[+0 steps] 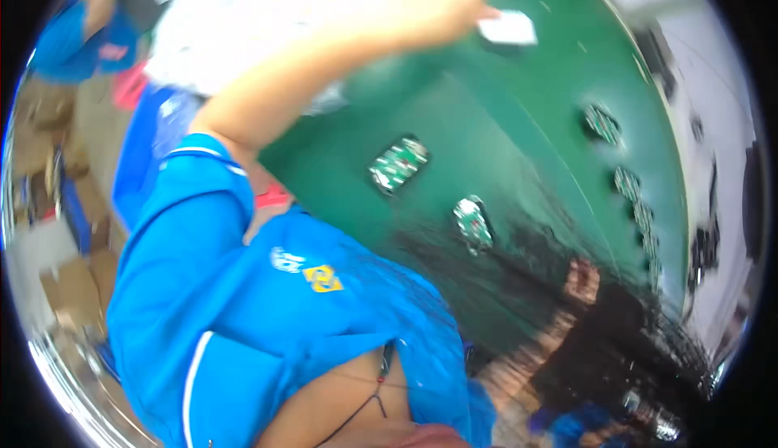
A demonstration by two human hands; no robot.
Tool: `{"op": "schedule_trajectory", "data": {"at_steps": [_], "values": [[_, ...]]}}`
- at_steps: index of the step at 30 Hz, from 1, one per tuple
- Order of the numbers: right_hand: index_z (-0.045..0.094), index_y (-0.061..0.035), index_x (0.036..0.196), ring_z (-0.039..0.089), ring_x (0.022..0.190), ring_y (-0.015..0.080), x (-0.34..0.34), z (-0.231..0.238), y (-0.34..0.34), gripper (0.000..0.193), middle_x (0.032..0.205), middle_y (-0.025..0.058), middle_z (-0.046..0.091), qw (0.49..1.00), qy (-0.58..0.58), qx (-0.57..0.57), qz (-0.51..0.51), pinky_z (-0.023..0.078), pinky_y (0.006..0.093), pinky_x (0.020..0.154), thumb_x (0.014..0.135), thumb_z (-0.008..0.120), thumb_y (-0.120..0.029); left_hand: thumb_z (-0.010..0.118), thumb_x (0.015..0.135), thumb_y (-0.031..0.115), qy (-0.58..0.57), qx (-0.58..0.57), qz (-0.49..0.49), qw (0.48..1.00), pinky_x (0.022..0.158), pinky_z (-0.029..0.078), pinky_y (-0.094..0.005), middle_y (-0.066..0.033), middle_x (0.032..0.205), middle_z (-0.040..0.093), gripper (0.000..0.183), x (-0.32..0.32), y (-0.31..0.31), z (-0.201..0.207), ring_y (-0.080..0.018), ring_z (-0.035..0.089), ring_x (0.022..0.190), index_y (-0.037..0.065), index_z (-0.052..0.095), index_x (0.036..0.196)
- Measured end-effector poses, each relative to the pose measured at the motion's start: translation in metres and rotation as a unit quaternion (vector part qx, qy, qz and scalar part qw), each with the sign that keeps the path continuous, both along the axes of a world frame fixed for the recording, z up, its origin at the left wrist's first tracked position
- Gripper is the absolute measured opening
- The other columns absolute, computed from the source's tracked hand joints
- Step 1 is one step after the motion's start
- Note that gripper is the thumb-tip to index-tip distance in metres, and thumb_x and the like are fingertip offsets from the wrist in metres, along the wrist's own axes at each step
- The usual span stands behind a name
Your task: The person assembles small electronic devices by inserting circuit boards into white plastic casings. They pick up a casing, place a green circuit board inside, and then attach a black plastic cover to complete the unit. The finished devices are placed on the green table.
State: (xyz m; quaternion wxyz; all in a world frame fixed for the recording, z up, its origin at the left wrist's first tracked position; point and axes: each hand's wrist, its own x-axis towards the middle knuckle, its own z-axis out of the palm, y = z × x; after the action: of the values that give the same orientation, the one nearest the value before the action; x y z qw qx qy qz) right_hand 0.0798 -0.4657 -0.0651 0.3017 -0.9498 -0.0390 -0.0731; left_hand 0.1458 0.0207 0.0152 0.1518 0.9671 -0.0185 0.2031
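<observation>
Green worktop (551,100) | we're probably grabbing or placing white piece (513,28) | left hand (446,1), right hand (583,279): grip blurry, can't tell | steady pinch next imo

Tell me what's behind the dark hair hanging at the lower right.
Behind the dark hair, parts of the right hand and its forearm and some green tabletop show through. Whether the hand holds anything is hidden; the thickest strands cover the rest.
</observation>
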Motion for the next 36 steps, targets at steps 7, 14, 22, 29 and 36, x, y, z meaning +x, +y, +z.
{"op": "schedule_trajectory", "data": {"at_steps": [7, 14, 22, 29, 36], "values": [[0.058, 0.003, 0.099, 0.056, 0.081, 0.0192, -0.022, 0.024, 0.045, 0.015, 0.087, 0.0089, 0.057, 0.996, 0.063, -0.058, 0.015, 0.047, 0.0312, 0.075, 0.088, 0.061, -0.006, 0.063, 0.085, 0.011, -0.132, 0.031, 0.18, 0.974, 0.068, 0.051, -0.0327, -0.0121, 0.082, 0.064, 0.012, -0.166, 0.064, 0.038, -0.0268, 0.064, 0.075, 0.002, 0.062, 0.093], [0.057, 0.0024, 0.098, 0.054, 0.076, 0.0185, -0.026, 0.003, 0.021, 0.011, 0.087, 0.0085, 0.054, 0.999, 0.033, 0.017, 0.027, 0.046, 0.0296, 0.07, 0.088, 0.057, -0.002, 0.061, 0.082, 0.013, 0.078, 0.134, 0.181, 0.971, 0.072, 0.05, -0.0376, -0.0122, 0.088, 0.062, 0.016, -0.223, 0.105, 0.009, -0.0288, 0.062, 0.084, 0.004, 0.062, 0.095], [0.056, -0.0005, 0.093, 0.051, 0.071, 0.0152, -0.019, 0.004, 0.005, 0.014, 0.082, 0.0057, 0.053, 0.992, 0.025, 0.105, 0.073, 0.043, 0.0275, 0.063, 0.087, 0.062, -0.012, 0.067, 0.077, 0.027, 0.075, 0.197, 0.206, 0.956, 0.061, 0.051, -0.0376, -0.0113, 0.085, 0.06, 0.03, -0.18, 0.107, -0.004, -0.0261, 0.061, 0.081, 0.009, 0.06, 0.1], [0.056, -0.0016, 0.093, 0.053, 0.076, 0.0138, -0.01, 0.04, 0.017, 0.012, 0.083, 0.0039, 0.055, 0.986, 0.086, 0.125, -0.067, 0.045, 0.0263, 0.069, 0.09, 0.059, -0.012, 0.06, 0.076, 0.016, 0.076, 0.198, 0.287, 0.934, 0.063, 0.052, -0.0371, -0.0122, 0.087, 0.062, 0.017, -0.169, 0.115, -0.025, -0.0283, 0.064, 0.081, 0.004, 0.062, 0.089], [0.054, -0.0003, 0.097, 0.055, 0.08, 0.0107, -0.004, 0.064, 0.084, 0.011, 0.088, 0.0042, 0.057, 0.992, 0.04, 0.117, 0.033, 0.045, 0.0226, 0.074, 0.093, 0.057, -0.01, 0.063, 0.08, 0.025, 0.094, 0.098, 0.313, 0.94, 0.073, 0.05, -0.0405, -0.018, 0.094, 0.063, 0.052, -0.157, 0.087, -0.02, -0.0339, 0.061, 0.088, 0.002, 0.046, 0.124]]}}
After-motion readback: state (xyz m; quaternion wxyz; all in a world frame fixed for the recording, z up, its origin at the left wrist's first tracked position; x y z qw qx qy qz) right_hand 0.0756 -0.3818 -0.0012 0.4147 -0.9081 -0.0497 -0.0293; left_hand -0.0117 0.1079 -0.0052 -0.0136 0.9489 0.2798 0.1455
